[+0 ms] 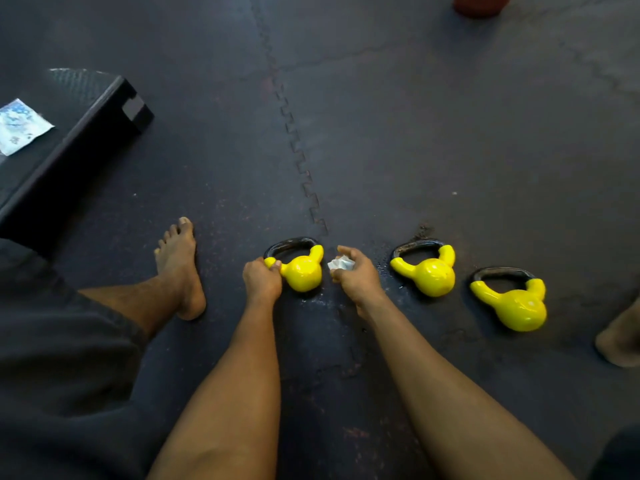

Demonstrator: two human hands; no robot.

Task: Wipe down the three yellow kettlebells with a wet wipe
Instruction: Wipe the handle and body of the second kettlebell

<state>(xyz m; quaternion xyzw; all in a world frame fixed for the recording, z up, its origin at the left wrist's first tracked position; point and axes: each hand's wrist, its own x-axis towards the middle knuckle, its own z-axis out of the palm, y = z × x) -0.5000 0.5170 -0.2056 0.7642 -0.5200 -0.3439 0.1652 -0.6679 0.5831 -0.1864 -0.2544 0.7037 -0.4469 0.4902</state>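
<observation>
Both hands sit low centre: left hand [262, 279] curls round the handle end of the leftmost kettlebell [303, 277], likely to steady it, while right hand [358, 277] bunches the wet wipe [340, 263] just beside its body, seemingly ready to rub; middle kettlebell [429, 273] and rightmost kettlebell [517, 306] lie further right.

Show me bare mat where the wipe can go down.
Widest: the mat beyond the handles. Also the strip between the foot and the left kettlebell, though the left hand grips that handle. Crowded: the right hand with the wipe fills the gap to the middle kettlebell, and the right kettlebell lies close beside it.
</observation>
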